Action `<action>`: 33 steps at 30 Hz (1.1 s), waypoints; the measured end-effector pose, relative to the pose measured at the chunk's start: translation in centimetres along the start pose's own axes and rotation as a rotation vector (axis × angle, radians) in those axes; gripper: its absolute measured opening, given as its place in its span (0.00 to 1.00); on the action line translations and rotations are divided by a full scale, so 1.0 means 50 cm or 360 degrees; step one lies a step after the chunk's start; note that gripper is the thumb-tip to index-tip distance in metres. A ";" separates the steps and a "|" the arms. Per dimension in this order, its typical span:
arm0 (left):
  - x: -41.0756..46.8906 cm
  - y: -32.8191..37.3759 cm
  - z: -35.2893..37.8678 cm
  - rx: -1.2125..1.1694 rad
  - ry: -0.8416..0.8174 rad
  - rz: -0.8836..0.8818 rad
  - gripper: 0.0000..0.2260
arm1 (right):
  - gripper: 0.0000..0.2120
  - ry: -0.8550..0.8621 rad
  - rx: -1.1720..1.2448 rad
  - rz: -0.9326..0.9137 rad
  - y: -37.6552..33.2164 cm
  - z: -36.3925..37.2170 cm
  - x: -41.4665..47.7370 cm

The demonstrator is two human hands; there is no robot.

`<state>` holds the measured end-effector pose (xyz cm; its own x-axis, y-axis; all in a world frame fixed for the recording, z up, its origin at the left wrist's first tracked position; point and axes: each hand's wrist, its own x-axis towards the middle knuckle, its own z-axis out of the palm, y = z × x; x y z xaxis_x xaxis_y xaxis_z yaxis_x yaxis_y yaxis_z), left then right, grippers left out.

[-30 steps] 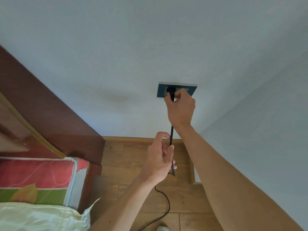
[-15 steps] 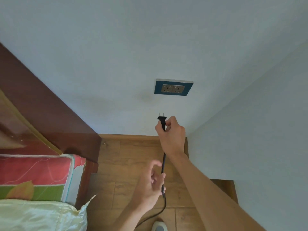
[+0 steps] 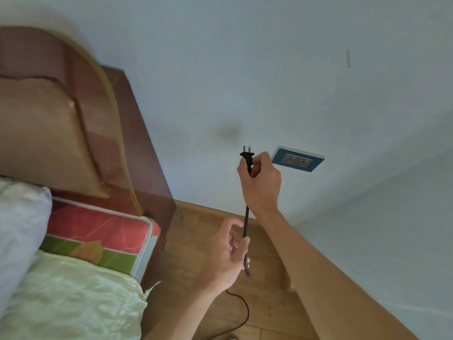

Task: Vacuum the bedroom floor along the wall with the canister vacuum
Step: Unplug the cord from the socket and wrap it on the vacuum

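A black two-pin plug [image 3: 247, 157] is out of the wall, pins up, pinched in my right hand [image 3: 260, 182]. Its black cord [image 3: 245, 224] runs straight down from that hand into my left hand [image 3: 226, 253], whose fingers curl round it lower down. Below my left hand the cord loops across the wooden floor [image 3: 196, 244] toward the bottom edge. The blue double wall socket [image 3: 297, 159] sits just right of my right hand, with nothing plugged in. The canister vacuum itself is out of view.
A bed with a dark wooden headboard [image 3: 117, 133], a red and green mattress [image 3: 98, 236], a pale cream cover [image 3: 73, 298] and a white pillow [image 3: 19, 224] fills the left. The pale blue wall [image 3: 245, 69] meets another wall at the right corner above a wooden skirting board [image 3: 208, 208].
My right hand pulled the plug out of the socket and drew it away to the left. My left hand kept hold of the cord. The view swung left, showing more of the bed.
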<state>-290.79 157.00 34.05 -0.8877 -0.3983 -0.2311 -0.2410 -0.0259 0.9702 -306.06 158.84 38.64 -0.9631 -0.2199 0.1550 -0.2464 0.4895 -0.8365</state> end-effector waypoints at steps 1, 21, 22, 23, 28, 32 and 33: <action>-0.001 0.001 -0.017 -0.0006 0.0059 0.0002 0.10 | 0.11 -0.0037 0.0023 -0.0040 -0.021 0.018 -0.002; -0.239 -0.013 -0.198 -0.0106 0.1426 -0.0105 0.13 | 0.10 -0.0907 0.0392 -0.1223 -0.302 0.280 -0.284; -0.265 -0.013 -0.201 -0.0132 0.1493 -0.0112 0.13 | 0.11 -0.0961 0.0420 -0.1244 -0.309 0.288 -0.316; -0.293 -0.015 -0.204 -0.0137 0.1565 -0.0124 0.12 | 0.11 -0.1017 0.0441 -0.1264 -0.318 0.295 -0.350; -0.442 -0.034 -0.237 -0.0276 0.1896 -0.0252 0.11 | 0.13 -0.1355 0.0573 -0.1369 -0.384 0.313 -0.535; -0.584 -0.032 -0.254 -0.0359 0.2142 -0.0298 0.10 | 0.14 -0.1607 0.0719 -0.1395 -0.445 0.309 -0.708; -0.621 -0.029 -0.256 -0.0368 0.2212 -0.0309 0.10 | 0.14 -0.1664 0.0751 -0.1418 -0.458 0.304 -0.753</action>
<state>-257.83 157.66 40.76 0.2854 -0.9298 -0.2326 -0.1237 -0.2764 0.9530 -262.51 143.11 43.98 0.0558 -0.9003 0.4316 -0.4527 -0.4081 -0.7928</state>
